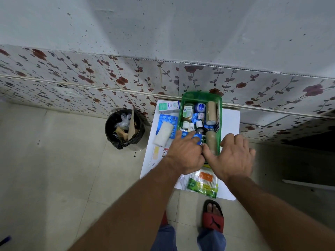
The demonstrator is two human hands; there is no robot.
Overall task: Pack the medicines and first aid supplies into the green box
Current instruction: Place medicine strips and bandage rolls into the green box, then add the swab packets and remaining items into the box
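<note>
The green box [197, 96] stands on a small white table [231, 120] against the wall. It holds several bottles, a blue jar, a tan bandage roll [211, 113] and blister strips. My left hand [184, 154] presses a blue blister strip [190, 136] at the box's near left corner. Beside it, my right hand [233, 156] has spread fingers, its thumb touching a brown bottle [211, 141] in the box. Left of the box lie a white gauze roll [163, 133], a blue tablet sheet [167, 118], a green-white carton [168, 106] and plasters [156, 153]. A cotton bud pack [204, 183] lies near me.
A black waste bin [125, 129] with rubbish stands on the tiled floor left of the table. A flowered wall panel runs behind the table. My foot in a red sandal [213, 216] is below the table's near edge.
</note>
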